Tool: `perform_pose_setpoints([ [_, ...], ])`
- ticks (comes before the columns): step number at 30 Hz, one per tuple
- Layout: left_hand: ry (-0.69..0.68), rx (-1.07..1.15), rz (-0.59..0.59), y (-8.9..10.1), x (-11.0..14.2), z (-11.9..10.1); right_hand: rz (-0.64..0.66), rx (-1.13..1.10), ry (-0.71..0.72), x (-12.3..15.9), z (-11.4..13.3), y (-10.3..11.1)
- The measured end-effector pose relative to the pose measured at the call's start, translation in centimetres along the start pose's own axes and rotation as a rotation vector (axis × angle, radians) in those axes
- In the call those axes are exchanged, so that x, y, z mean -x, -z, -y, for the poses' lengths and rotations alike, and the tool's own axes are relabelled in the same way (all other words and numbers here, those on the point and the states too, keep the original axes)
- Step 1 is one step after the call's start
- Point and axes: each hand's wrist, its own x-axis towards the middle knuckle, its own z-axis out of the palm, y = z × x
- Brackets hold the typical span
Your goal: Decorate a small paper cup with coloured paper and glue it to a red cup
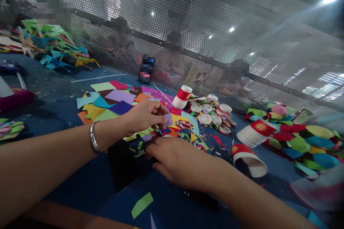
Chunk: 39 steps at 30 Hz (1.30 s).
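Note:
My left hand [145, 116], a silver bracelet [94, 137] on its wrist, is above the heap of coloured paper pieces [119, 96]. Its fingers are pinched together, with a small piece of purple paper [168, 119] at the fingertips. Closer to me, my right hand [174, 161] is low over the blue table with its fingers curled. The fingertips point down and left, and whatever they hold is hidden. A flat black sheet-like thing [123, 168] lies beneath and left of the right hand. Small paper scraps [193, 137] are scattered just beyond both hands.
Stacked red-and-white paper cups [182, 96] stand behind the heap. White-rimmed round pieces [205, 118] are piled beside them. To the right are another cup stack [255, 132], a cut cup [249, 161] and layered coloured paper [309, 143]. Folded paper [59, 46] sits far left.

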Motion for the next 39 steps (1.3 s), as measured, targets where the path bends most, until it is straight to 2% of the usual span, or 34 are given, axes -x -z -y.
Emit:
perform_pose_setpoints([
  [7,0.004,0.0,0.007,-0.1,0.1,0.0,0.049,-0.084,-0.042,0.0,-0.1,0.2],
  [15,-0.015,0.002,0.017,-0.1,0.0,0.1,-0.004,-0.015,-0.052,0.1,0.2,0.2],
  [28,-0.007,0.005,0.019,-0.2,0.1,0.1,0.06,-0.163,-0.078,0.0,0.0,0.1],
  [35,-0.013,-0.012,0.022,-0.2,0.1,0.1,-0.025,-0.136,-0.039,0.3,0.2,-0.4],
  [39,-0.029,0.019,0.022,-0.3,0.1,0.2,-0.146,-0.196,0.008,1.2,0.0,-0.9],
])
